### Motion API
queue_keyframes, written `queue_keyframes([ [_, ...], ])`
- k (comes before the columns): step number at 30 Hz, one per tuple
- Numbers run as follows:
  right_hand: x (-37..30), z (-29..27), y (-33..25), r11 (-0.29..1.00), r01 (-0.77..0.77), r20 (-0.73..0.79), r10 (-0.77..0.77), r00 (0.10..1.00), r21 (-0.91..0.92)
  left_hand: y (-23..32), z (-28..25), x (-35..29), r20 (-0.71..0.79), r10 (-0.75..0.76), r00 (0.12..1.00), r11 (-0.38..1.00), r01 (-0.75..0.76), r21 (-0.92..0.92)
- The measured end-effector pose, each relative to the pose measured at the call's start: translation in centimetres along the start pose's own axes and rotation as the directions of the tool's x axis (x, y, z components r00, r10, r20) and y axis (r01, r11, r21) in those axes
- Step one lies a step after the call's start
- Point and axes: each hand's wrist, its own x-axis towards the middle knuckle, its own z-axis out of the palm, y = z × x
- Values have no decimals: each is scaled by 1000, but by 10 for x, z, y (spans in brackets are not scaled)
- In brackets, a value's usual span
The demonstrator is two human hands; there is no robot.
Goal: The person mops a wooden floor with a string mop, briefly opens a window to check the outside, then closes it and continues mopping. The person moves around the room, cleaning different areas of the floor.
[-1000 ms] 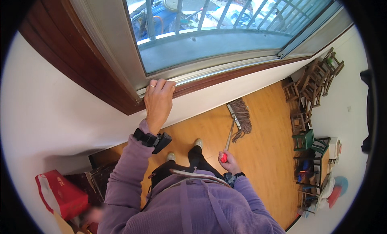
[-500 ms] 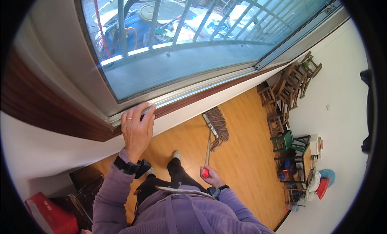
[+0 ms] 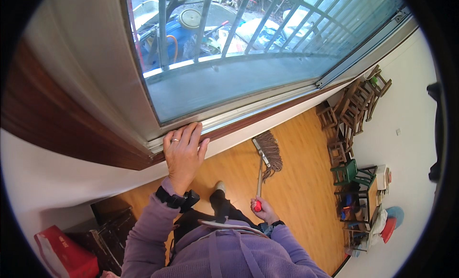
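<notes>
My left hand (image 3: 183, 156) lies palm down on the metal window track (image 3: 229, 119) near its left end, fingers stretched and thumb apart. A ring is on one finger. Low at the centre right, my right hand (image 3: 266, 210) is closed round the red-tipped handle of a mop (image 3: 259, 182). The mop's brown string head (image 3: 272, 151) rests on the wooden floor, close to the wall under the window. Part of the handle is hidden by my right fingers.
Above the track is a window pane (image 3: 229, 82) with metal bars outside. Wooden stools (image 3: 351, 103) are piled along the right wall, with a green chair (image 3: 346, 172) and a laden table (image 3: 372, 196) nearer. At lower left are a red bag (image 3: 67, 251) and a dark cabinet (image 3: 112, 239).
The whole view has shifted, so things sit farther right in it. My left hand's fingers now lie flatter on the track, with the thumb spread. My right hand keeps its grip on the mop.
</notes>
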Motion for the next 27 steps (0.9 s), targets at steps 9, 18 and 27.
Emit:
queue_keyframes([
  [9,19,-11,34,973,-8,-9,10,1000,232,-11,-8,-7,-26,130,991,991,-130,-6],
  [18,-29,-50,89,955,72,-129,-114,985,-289,-18,-4,-8,21,136,990,989,-137,49],
  [27,-138,-44,135,691,-55,-149,-77,986,-721,-20,-11,10,6,195,981,979,-195,62],
])
